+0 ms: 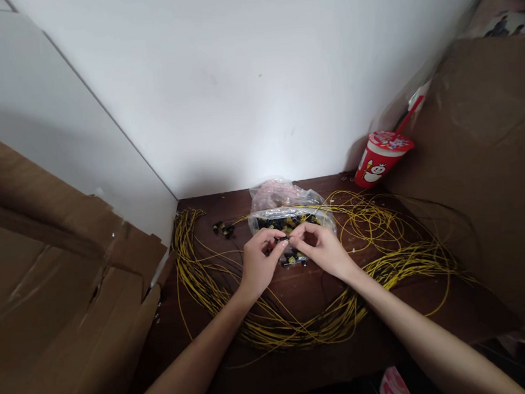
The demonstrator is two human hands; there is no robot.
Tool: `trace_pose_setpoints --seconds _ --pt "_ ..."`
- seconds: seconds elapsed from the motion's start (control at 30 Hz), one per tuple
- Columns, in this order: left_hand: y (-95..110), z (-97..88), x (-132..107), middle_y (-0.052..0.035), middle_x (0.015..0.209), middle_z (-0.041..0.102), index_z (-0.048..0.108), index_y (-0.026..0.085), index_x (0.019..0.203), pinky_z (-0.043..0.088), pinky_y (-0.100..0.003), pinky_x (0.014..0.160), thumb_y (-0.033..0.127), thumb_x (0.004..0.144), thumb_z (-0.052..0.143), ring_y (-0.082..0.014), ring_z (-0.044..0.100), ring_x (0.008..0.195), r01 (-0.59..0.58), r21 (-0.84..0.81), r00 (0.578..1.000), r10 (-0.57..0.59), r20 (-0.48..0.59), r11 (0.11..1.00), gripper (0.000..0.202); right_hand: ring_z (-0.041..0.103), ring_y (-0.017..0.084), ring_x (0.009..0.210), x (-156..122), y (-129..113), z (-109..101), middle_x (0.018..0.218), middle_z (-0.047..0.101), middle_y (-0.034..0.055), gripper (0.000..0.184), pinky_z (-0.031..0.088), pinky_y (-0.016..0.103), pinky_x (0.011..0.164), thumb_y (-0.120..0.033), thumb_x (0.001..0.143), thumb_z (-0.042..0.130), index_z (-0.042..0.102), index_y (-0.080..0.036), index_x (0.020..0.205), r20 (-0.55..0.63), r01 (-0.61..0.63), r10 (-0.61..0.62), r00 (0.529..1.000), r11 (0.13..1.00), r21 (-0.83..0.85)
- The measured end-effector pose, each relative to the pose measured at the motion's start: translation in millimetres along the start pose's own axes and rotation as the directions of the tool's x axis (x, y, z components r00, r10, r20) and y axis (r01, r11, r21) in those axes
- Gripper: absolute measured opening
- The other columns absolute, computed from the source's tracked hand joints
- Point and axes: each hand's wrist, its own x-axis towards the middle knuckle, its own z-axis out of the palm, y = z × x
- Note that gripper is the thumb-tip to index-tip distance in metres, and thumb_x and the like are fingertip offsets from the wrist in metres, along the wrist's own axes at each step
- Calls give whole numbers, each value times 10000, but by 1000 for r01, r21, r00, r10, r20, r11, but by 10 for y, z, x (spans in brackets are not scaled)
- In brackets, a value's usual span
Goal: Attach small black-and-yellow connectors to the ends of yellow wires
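Observation:
My left hand (259, 261) and my right hand (325, 251) meet fingertip to fingertip over an opened clear plastic bag (286, 212). Between the left thumb and fingers shows a small black part (281, 239), too small to name more exactly. The right fingers are pinched together at its end; what they grip is hidden. Several small black and yellow pieces (290, 259) lie in and around the bag. A long bundle of thin yellow and black wires (293, 335) curves across the dark brown table, passing beneath both forearms.
Loose yellow wire loops (365, 218) spread at the right. A small cluster of black pieces (223, 228) lies left of the bag. At the back right stands a red cup (381, 159) with a straw. Cardboard (68, 287) flanks the left, and a white wall (235, 89) rises behind.

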Motion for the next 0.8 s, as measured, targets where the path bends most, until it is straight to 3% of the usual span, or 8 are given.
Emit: trace_pose_setpoints --seconds 0.37,0.8 --pt "-2 -4 -2 -10 730 601 673 171 836 403 -230 599 185 770 634 -113 499 630 -20 39 1000 20 19 999 78 562 134 621 10 -20 -46 691 638 24 177 448 268 601 -334 749 646 629 -158 746 99 -96 91 991 994 50" --pt "-3 -5 -6 -25 759 613 686 171 845 412 -254 615 161 765 629 -133 522 653 -60 39 996 57 67 997 99 544 132 618 3 15 -54 681 622 17 86 422 264 603 -248 704 617 607 -163 702 23 -57 58 998 998 -17"
